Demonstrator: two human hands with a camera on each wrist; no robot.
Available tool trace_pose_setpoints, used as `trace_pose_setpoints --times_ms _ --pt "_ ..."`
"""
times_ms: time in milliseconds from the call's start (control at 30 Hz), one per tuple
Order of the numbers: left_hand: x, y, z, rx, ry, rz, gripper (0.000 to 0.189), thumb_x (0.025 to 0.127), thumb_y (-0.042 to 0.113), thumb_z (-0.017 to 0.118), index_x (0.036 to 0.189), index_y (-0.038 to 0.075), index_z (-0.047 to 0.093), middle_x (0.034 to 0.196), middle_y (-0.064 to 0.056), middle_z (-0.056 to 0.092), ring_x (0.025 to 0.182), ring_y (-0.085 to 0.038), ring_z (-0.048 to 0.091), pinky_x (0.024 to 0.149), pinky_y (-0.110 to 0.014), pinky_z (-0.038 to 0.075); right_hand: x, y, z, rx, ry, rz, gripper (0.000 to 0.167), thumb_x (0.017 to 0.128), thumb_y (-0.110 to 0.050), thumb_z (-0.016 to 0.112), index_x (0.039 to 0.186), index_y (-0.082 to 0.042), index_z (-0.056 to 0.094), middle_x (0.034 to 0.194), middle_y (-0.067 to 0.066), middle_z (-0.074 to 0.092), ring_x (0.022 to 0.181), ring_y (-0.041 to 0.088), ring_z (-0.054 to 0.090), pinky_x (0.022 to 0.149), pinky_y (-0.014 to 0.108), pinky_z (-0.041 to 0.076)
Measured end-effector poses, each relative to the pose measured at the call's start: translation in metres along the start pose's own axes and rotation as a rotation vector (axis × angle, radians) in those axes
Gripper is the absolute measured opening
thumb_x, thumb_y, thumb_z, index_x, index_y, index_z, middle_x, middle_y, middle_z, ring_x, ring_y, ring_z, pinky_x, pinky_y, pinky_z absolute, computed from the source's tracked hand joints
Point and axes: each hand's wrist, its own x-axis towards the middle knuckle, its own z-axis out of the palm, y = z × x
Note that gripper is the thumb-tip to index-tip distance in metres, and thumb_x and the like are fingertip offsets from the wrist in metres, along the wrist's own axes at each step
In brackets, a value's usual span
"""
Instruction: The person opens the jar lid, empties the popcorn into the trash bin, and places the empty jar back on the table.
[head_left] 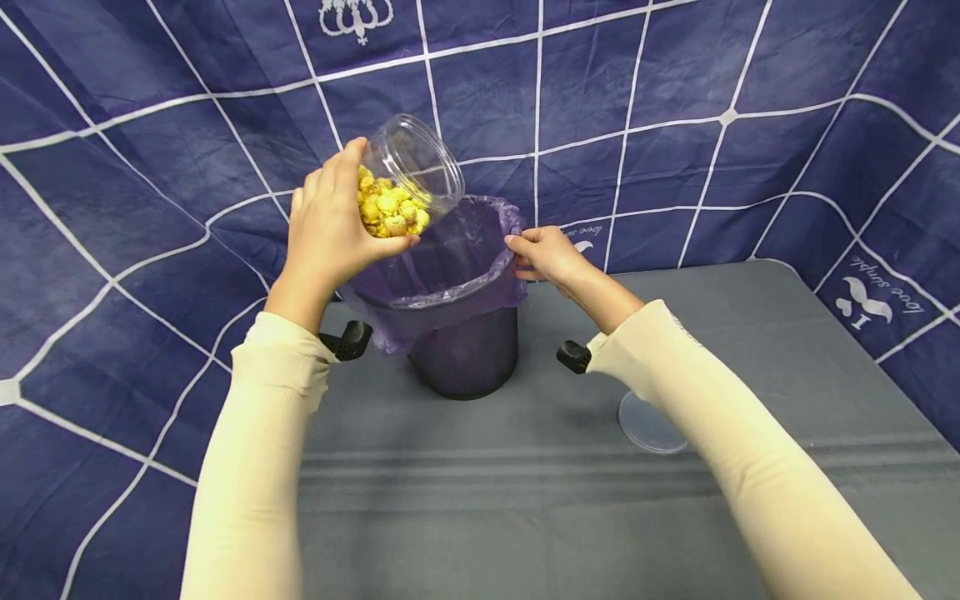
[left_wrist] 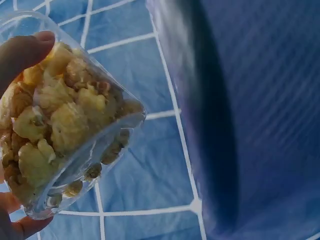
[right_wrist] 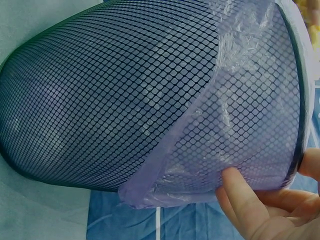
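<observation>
A clear plastic jar (head_left: 420, 158) is tilted with its mouth to the right, over the left part of a mesh trash can (head_left: 472, 354). Yellow popcorn (head_left: 390, 208) lies inside the jar, as the left wrist view also shows (left_wrist: 60, 105). My left hand (head_left: 330, 217) grips the jar around its lower end. A purple trash bag (head_left: 465, 250) lines the can and folds over its rim. At the rim's right side, my right hand (head_left: 551, 258) pinches the bag and rim, thumb on top and fingers (right_wrist: 245, 200) against the outside.
A round clear lid (head_left: 651, 423) lies on the grey table (head_left: 465, 517), partly behind the right sleeve. Blue cloth (head_left: 585, 100) with white lines hangs behind and to the left of the table.
</observation>
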Motion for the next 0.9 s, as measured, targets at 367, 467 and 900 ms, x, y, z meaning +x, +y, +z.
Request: trace_pose_setpoints --times_ms 367,467,900 --pt "0.028 -0.014 -0.008 0.233 -0.205 0.123 0.105 0.058 0.041 0.079 0.14 0.013 0.02 0.136 -0.017 0.032 0.119 -0.041 0.031 0.088 -0.056 0.025 -0.002 -0.001 0.001 0.004 0.002 0.003 0.042 0.093 -0.016 0.046 0.126 0.011 0.041 0.123 0.018 0.039 0.102 0.026 0.047 0.083 0.032 0.046" --pt "0.034 -0.016 -0.008 0.28 -0.239 0.153 0.105 0.058 0.041 0.079 0.14 0.012 0.02 0.135 -0.018 0.032 0.118 -0.042 0.03 0.088 -0.056 0.025 -0.001 -0.001 0.002 -0.001 0.006 0.004 0.039 0.093 -0.016 0.046 0.122 0.011 0.044 0.117 0.017 0.041 0.098 0.025 0.048 0.082 0.031 0.046" --pt "0.042 -0.019 -0.011 0.527 -0.238 0.389 0.097 0.053 0.026 0.083 0.132 0.01 0.029 0.129 -0.022 0.033 0.116 -0.043 0.029 0.096 -0.054 0.019 0.0 0.001 0.0 0.017 0.003 0.011 0.047 0.094 -0.015 0.045 0.131 0.011 0.035 0.13 0.021 0.036 0.109 0.03 0.046 0.082 0.032 0.046"
